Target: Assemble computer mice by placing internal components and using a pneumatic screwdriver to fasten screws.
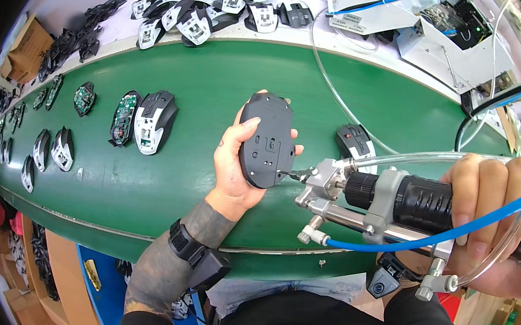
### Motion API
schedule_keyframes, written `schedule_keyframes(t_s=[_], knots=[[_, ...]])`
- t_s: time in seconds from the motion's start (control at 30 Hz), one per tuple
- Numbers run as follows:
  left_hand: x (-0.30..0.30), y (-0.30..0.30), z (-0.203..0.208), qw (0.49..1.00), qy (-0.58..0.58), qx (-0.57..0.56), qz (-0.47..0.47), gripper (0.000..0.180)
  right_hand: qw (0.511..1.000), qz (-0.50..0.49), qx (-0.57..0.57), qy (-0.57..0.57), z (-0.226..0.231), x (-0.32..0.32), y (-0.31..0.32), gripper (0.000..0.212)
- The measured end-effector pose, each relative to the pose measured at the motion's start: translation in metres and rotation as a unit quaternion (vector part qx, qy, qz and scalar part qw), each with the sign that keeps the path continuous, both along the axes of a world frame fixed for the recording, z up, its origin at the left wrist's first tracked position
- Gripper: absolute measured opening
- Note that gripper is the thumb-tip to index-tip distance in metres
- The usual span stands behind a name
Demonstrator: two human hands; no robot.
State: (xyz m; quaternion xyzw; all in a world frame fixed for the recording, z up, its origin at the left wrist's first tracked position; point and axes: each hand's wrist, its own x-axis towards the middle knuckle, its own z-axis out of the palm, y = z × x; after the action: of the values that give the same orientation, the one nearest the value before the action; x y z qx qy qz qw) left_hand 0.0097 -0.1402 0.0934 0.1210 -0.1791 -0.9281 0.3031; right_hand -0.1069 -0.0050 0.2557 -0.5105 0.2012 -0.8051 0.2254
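My left hand (236, 159) is wrapped round a dark computer mouse (268, 140), its underside facing up and several screw holes showing. In my right hand (498, 207) is a black-handled electric screwdriver (423, 203) with metal fittings and a blue air hose (434, 241). Its bit (292, 174) meets the lower right edge of the mouse's underside; whether a screw sits under the tip is too small to tell. Behind the screwdriver head, a black and white mouse shell (356, 143) rests on the green belt (220, 72).
Mouse shells (155, 121) and circuit-board halves (125, 118) lie on the belt to the left. A heap of shells (196, 22) covers part of the back ledge. An opened white machine (447, 46) stands back right, with a clear tube (330, 83) trailing from it. Below is a blue bin (100, 292).
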Motion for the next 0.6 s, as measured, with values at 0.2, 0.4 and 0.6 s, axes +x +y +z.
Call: schedule_keyframes(t_s=[0.2, 0.4, 0.6], knots=[[0.002, 0.001, 0.002, 1.0, 0.007, -0.018, -0.003, 0.057, 1.0, -0.004, 0.006, 0.002, 0.004, 0.002, 0.002, 0.053], [0.003, 0.0, 0.006, 1.0, 0.008, -0.018, 0.005, 0.055, 1.0, 0.004, 0.02, 0.007, 0.004, 0.0, 0.004, 0.051], [0.011, 0.006, 0.008, 0.999, 0.026, 0.013, 0.017, 0.054, 0.989, 0.054, 0.121, 0.062, 0.017, 0.006, 0.007, 0.047]])
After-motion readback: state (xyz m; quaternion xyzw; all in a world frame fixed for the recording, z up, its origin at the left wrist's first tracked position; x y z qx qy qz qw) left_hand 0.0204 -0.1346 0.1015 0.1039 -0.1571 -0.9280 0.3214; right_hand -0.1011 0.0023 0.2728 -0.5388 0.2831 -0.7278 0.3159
